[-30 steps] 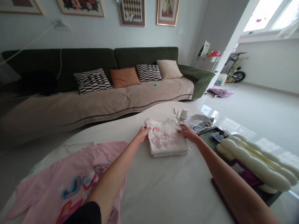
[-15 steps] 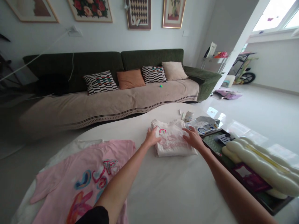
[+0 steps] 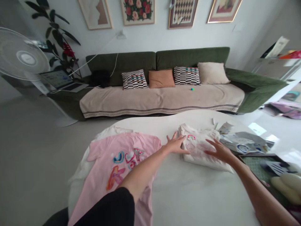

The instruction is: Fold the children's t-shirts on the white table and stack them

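Observation:
A folded white shirt (image 3: 199,147) with a small rainbow and pink lettering lies on the white table (image 3: 188,194). My left hand (image 3: 176,144) is at its left edge, fingers spread. Over its right part is my right hand (image 3: 218,151), also with fingers apart. Whether either hand touches the cloth is hard to tell. To the left, a pink T-shirt (image 3: 103,163) with painted colourful letters is spread flat, partly under my left forearm. A white garment (image 3: 81,175) shows beneath it.
Right of the folded shirt lie a silver-and-blue plastic package (image 3: 244,142) and a dark-rimmed tray (image 3: 255,175) holding pale puffy objects. Behind the table stands a green sofa (image 3: 131,62) with cushions. A white fan (image 3: 25,59) and a laptop (image 3: 63,80) are at the left.
The view has swung left, bringing the fan, plant and laptop into sight. Both hands have spread their fingers wider over the folded shirt. The pink T-shirt still lies flat.

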The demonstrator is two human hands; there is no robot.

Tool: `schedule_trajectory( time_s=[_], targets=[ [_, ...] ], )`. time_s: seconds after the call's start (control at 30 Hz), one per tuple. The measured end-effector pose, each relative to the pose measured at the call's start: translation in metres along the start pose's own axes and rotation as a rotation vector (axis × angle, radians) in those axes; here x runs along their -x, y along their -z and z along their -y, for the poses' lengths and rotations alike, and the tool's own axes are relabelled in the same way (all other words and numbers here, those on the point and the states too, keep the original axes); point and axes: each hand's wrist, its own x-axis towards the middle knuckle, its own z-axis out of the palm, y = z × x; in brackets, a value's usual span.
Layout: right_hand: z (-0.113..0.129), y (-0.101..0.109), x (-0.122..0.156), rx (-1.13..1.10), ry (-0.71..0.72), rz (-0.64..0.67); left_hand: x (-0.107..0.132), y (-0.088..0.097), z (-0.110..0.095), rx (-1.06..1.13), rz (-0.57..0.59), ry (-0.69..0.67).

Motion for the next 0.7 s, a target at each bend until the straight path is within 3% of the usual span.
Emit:
schedule_trajectory(
  time_s=[0.07, 0.17, 0.23, 0.33, 0.4, 0.5, 0.6, 0.7],
  targets=[
    [0.039, 0.008, 0.019, -0.02, 0.017, -0.133, 0.055, 0.014, 0.021, 0.021, -0.074, 0.052],
    [0.121, 0.008, 0.054, -0.216, 0.027, -0.165, 0.148, 0.043, 0.076, -0.061, -0.234, 0.343],
    [0.18, -0.003, 0.074, -0.37, 0.031, -0.004, 0.207, 0.064, 0.115, -0.141, -0.348, 0.532],
    [0.252, -0.024, 0.098, -0.447, -0.042, 0.289, 0.282, 0.084, 0.154, -0.225, -0.348, 0.747],
    [0.286, -0.035, 0.109, -0.393, -0.166, 0.376, 0.321, 0.084, 0.162, -0.231, -0.294, 0.836],
    [0.32, -0.04, 0.119, -0.265, -0.345, 0.406, 0.364, 0.067, 0.152, -0.198, -0.237, 0.895],
    [0.342, -0.039, 0.124, -0.247, -0.43, 0.43, 0.385, 0.047, 0.137, -0.184, -0.234, 0.943],
    [0.356, -0.036, 0.124, -0.315, -0.416, 0.442, 0.391, 0.036, 0.131, -0.13, -0.241, 1.008]
  ],
)
